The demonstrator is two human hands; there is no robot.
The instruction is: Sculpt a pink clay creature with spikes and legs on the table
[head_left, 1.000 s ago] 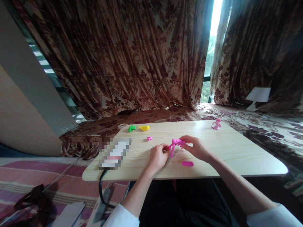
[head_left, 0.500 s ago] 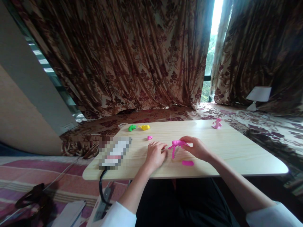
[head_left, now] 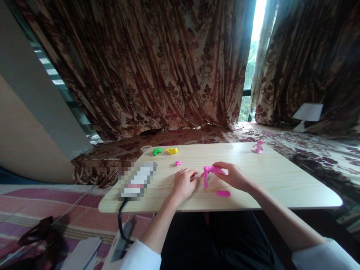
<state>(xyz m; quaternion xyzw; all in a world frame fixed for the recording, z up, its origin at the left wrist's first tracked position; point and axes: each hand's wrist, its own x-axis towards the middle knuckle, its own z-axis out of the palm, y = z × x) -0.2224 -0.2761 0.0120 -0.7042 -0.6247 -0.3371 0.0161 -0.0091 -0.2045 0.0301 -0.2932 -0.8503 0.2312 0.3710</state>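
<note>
My right hand (head_left: 232, 175) pinches a bright pink toy figure (head_left: 209, 170) by its right end, between thumb and fingers. Long thin limbs hang from the figure, one pointing down toward the table. To its left, my left hand (head_left: 184, 183) rests on the tabletop with fingers slightly bent and apart, its tips close to the figure and nothing visible in it. A flat pink strip with rounded ends (head_left: 223, 193) lies just below the figure. Beyond my left hand sits a small pink piece (head_left: 178, 163).
On the pale wooden table (head_left: 287, 187), a green toy piece (head_left: 157, 151) and a yellow toy piece (head_left: 172, 150) lie at the back left. A lighter pink figure (head_left: 257, 147) stands at the back right. A pixelated object (head_left: 137, 180) with a black cable lies at left.
The pink figure has tilted slightly in my right hand, and its hanging limb has shifted a little. My left hand has hardly moved.
</note>
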